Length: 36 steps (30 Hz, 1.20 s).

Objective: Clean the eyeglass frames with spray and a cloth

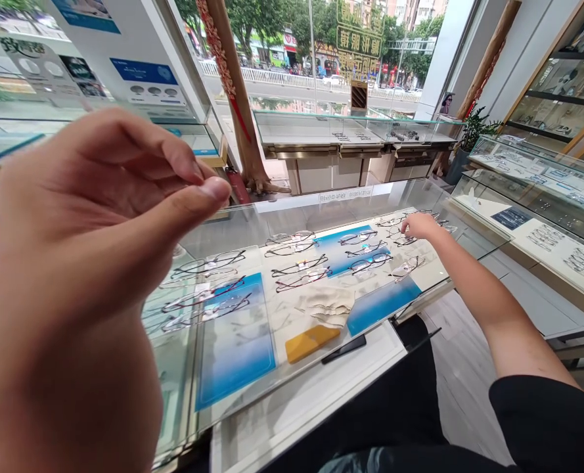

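My left hand (pixel 89 223) is raised close to the camera, its thumb pressed against the bent index finger. Nothing shows between those fingertips. Across the glass counter (pixel 227 230), my right hand (pixel 420 226) reaches to the far right group of eyeglasses, fingers curled down on a pair of glasses (pixel 397 230); the grip is partly hidden. Several thin-framed glasses (pixel 304 276) lie in rows on the counter, some over blue panels (pixel 240 368). Near the front edge are a crumpled light cloth (pixel 328 305), a yellow case (pixel 312 343) and a slim black object (pixel 343 349).
Below the counter's front edge a white drawer (pixel 311 394) stands pulled out by my dark-clothed legs. Another glass display case (pixel 542 230) with glasses is on the right. Further cases (pixel 341 131) line the window, beside a wooden trunk (pixel 237 98).
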### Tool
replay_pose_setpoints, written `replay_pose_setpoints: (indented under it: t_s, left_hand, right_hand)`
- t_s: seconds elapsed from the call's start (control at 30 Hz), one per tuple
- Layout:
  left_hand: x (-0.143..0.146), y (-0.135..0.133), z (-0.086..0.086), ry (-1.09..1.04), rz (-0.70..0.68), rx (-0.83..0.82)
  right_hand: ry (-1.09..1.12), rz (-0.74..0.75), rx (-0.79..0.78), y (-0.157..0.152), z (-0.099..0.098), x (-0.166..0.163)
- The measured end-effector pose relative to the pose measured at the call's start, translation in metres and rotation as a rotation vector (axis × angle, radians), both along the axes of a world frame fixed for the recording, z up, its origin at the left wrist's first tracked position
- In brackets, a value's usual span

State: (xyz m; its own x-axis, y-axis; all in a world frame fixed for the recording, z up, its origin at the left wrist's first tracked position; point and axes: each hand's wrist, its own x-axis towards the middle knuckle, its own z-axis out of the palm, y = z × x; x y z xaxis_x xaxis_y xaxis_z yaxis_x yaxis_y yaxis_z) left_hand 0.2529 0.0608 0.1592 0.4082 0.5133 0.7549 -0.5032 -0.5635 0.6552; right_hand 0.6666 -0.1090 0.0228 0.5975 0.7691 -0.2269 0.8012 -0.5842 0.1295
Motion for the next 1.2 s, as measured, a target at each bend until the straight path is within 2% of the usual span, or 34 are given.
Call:
replay_pose_setpoints:
  t_s: [0.1,0.5,0.77,1.0,1.2]
  left_hand:
    - [-0.002,-0.009,0.003,0.107,0.000,0.092]
    - [-0.004,-0.010,0.001,0.095,0.019,0.096]
    - [0.000,-0.014,0.008,0.124,0.040,0.146]
    - [0.002,-0.016,0.005,0.059,0.045,0.084]
    - [0.000,-0.009,0.000,0.020,0.003,0.141]
  right_hand:
    - [0.001,0.023,-0.018,0.002,-0.004,0.002]
    - [-0.056,0.071,0.008,0.002,-0.006,0.010]
    - [-0.067,0.087,0.017,0.004,-0.005,0.007]
    - [-0.051,0.092,0.007,0.002,-0.009,0.009]
    - [-0.044,0.084,0.015,0.003,-0.014,0.009]
